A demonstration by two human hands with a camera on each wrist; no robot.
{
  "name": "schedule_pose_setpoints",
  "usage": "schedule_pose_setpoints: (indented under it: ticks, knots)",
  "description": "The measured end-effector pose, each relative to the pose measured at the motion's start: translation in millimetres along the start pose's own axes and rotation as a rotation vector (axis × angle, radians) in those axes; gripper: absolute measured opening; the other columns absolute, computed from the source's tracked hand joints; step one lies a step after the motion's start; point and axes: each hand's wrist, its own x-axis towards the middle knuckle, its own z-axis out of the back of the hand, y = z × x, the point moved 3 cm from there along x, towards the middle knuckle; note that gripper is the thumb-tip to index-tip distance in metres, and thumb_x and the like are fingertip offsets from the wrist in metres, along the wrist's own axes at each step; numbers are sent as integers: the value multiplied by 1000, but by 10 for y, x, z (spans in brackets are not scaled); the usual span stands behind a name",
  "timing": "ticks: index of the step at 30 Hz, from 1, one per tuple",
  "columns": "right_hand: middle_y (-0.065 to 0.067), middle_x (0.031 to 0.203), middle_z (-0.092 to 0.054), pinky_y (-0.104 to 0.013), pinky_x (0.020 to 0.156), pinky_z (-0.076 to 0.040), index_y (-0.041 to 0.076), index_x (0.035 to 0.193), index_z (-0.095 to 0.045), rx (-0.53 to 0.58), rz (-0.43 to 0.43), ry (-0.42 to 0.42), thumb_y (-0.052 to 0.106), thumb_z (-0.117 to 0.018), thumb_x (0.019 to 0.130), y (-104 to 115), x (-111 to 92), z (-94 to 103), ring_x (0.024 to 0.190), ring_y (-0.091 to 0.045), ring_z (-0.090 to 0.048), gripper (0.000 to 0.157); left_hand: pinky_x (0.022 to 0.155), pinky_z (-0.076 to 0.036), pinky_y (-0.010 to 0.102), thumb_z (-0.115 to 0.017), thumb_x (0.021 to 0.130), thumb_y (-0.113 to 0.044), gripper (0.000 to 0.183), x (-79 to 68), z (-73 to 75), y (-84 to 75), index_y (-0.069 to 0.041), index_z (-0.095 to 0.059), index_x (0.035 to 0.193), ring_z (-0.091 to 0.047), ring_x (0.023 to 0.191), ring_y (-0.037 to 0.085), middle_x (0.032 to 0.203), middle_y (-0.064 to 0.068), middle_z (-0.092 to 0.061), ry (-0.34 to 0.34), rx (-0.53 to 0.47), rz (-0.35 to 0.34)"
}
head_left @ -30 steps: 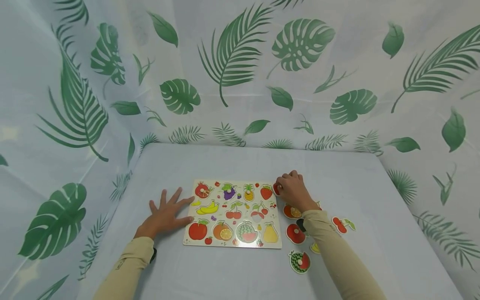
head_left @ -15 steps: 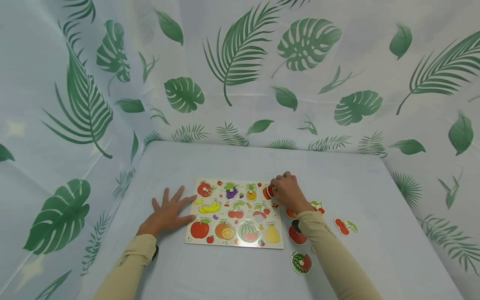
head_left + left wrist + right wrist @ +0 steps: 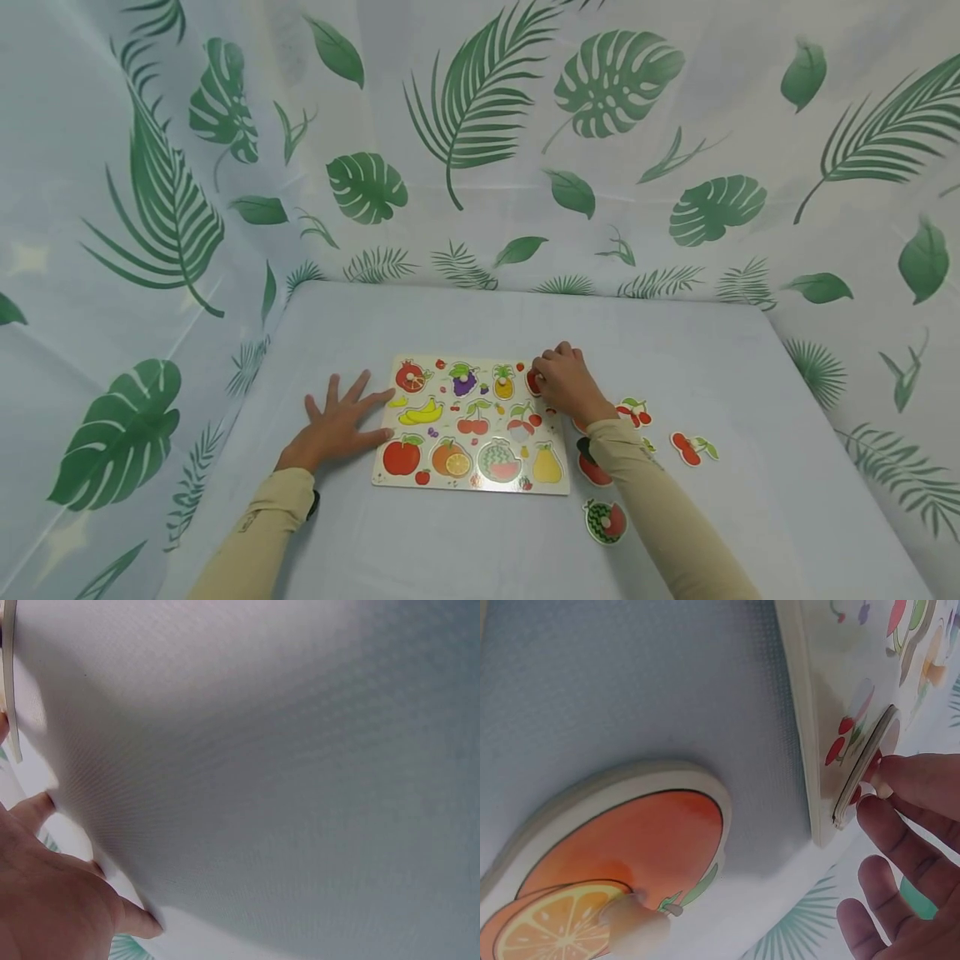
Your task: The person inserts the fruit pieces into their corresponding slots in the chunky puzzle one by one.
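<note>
Right wrist view shows us the red piece (image 3: 870, 766) pinched by its knob (image 3: 884, 787) in our right hand (image 3: 907, 840), the board (image 3: 821, 705) beneath. We seem to be fitting it; next likely calls for a gentle press, while opposite, our left hand (image 3: 330, 429) lies spread at the board's edge.

Puzzle board (image 3: 446, 429), fruit pieces (image 3: 597, 523) on tabletop (image 3: 450, 546)

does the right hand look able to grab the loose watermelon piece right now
Probably not just yet: the right hand pinches a red piece at the puzzle board. Nothing visible covers the watermelon piece, though.
</note>
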Motion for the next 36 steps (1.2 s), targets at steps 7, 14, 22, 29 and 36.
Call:
schedule_pose_setpoints:
  ticks: [7,14,22,29,36]
  knots:
    - [-11,95,-73,-55,90,-46,4,98,-77,5,1,3,1,-77,94,-3,-18,-19,97,-34,-56,5,108,5,90,-74,96,-54,78,4,-20,-13,-22,-48,163,5,154,66,176,23,-16,5,-4,-2]
    - [-11,96,-73,-54,91,-46,4,98,-77,7,-25,36,0,-76,94,-6,-38,-20,96,-34,-56,5,108,7,90,-74,97,-52,76,11,-22,-19,-22,-48,163,7,154,65,176,23,-15,-2,-22,-16]
    - [-11,99,-74,-53,93,-47,4,102,-78,9,-56,61,3,-78,95,-11,-47,-23,99,-34,-58,7,107,6,90,-73,98,-52,76,17,-28,-26,-23,-48,163,7,154,65,176,23,-15,4,-26,-22]
    - [-21,127,-67,-63,100,-43,6,133,-72,33,-69,52,19,-81,97,-31,-104,6,115,-43,-58,40,107,6,90,-73,98,-53,77,7,-13,-30,-22,-47,163,7,154,65,176,24,-14,11,-17,-13]
    - [-30,173,-19,-79,118,-13,13,167,-38,37,-139,41,48,-80,95,-114,-206,39,155,-52,-26,90,108,8,89,-74,96,-54,79,-10,2,-14,-22,-47,163,7,154,65,176,24,-14,14,-24,-2]
